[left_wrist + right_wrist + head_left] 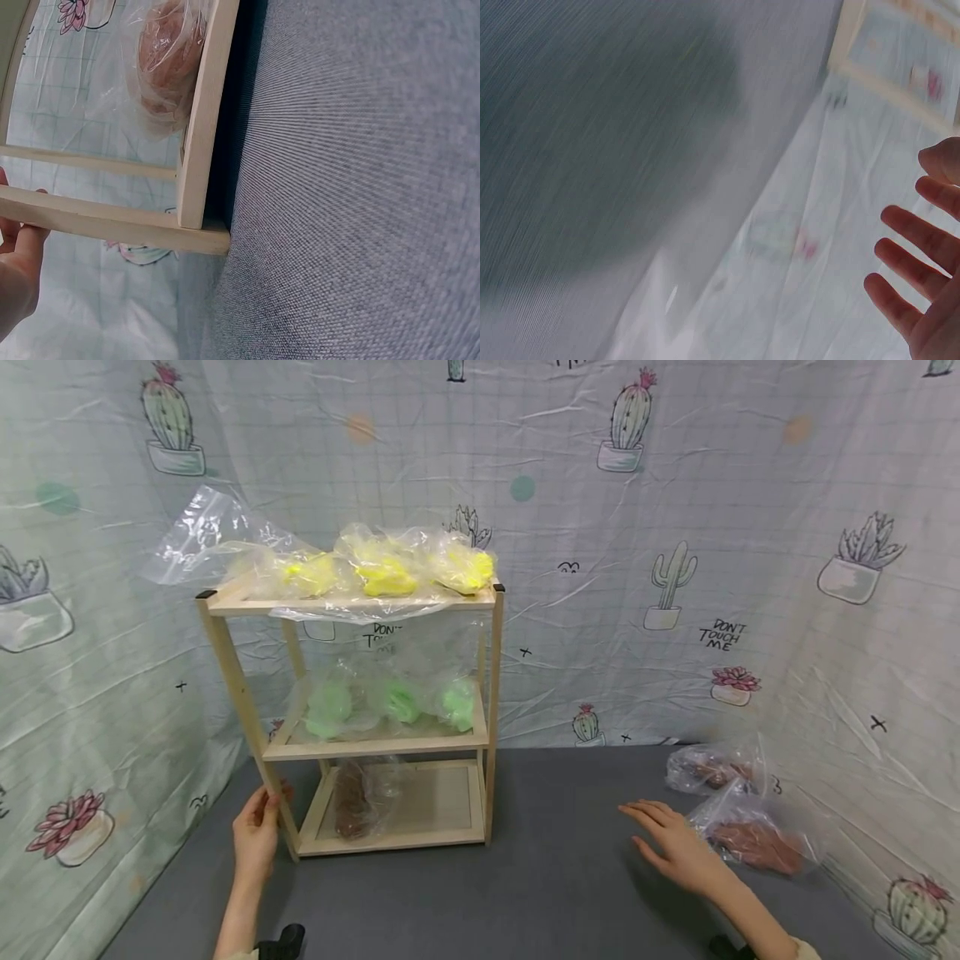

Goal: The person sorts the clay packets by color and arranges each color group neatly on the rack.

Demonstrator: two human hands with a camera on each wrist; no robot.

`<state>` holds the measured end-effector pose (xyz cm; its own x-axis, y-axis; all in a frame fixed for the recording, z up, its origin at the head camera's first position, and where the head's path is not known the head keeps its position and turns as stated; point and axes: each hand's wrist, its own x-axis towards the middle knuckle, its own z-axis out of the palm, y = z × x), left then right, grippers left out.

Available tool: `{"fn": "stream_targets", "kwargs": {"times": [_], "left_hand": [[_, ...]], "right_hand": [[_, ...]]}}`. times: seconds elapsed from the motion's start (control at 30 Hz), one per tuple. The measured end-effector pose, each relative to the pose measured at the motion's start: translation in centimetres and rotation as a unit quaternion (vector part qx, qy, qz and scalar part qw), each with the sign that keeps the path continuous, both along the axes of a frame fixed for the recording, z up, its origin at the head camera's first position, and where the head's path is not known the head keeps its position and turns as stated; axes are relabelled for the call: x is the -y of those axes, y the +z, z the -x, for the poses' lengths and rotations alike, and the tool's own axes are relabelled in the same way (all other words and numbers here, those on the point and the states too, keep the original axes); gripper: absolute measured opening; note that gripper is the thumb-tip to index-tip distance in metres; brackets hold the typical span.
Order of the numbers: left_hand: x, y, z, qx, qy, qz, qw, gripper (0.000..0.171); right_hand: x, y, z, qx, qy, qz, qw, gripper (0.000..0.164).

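A three-tier wooden shelf (390, 841) stands on the grey table. My left hand (257, 828) grips its left front post near the bottom; in the left wrist view the fingers (30, 244) wrap that post. On the lowest tier, at the left, lies a clear bag with a brown lump (351, 802). My right hand (678, 852) hovers over the table with fingers extended, holding nothing. Beside it on the right are two clear bags with brown contents, the nearer bag (757, 845) and the farther bag (716, 770). The right wrist view shows the fingers (922, 232) spread apart.
Several bags with yellow contents (386, 572) lie on the top tier, one bag's clear end (202, 539) sticking out past the left edge. Bags with green contents (401, 700) sit on the middle tier. Cactus-print sheeting (570, 635) encloses the table (555, 860) at the back and sides.
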<state>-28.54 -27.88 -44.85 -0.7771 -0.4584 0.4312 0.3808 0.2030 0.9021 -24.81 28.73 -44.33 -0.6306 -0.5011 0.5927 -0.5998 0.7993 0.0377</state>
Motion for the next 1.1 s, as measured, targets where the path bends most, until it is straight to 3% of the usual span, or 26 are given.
{"fn": "stream_targets", "kwargs": {"times": [0.2,0.4,0.73,1.1], "left_hand": [[0.0,-0.2,0.1,0.009,-0.003,-0.003,0.9999,0.034],[0.0,-0.2,0.0,0.007,-0.001,0.003,1.0000,0.034],[0.0,0.0,0.2,0.003,-0.001,-0.017,0.9999,0.033],[0.1,-0.1,0.2,0.008,0.005,-0.013,0.9999,0.033]], "right_hand": [[-6.8,0.4,-0.8,-0.021,-0.115,-0.021,0.993,0.074],[-13.2,-0.6,-1.6,0.051,-0.215,-0.020,0.975,0.098],[-18.6,-2.4,-2.0,0.129,-0.248,-0.044,0.959,0.115],[-20.3,-3.4,-1.7,0.172,-0.271,-0.082,0.944,0.083]]}}
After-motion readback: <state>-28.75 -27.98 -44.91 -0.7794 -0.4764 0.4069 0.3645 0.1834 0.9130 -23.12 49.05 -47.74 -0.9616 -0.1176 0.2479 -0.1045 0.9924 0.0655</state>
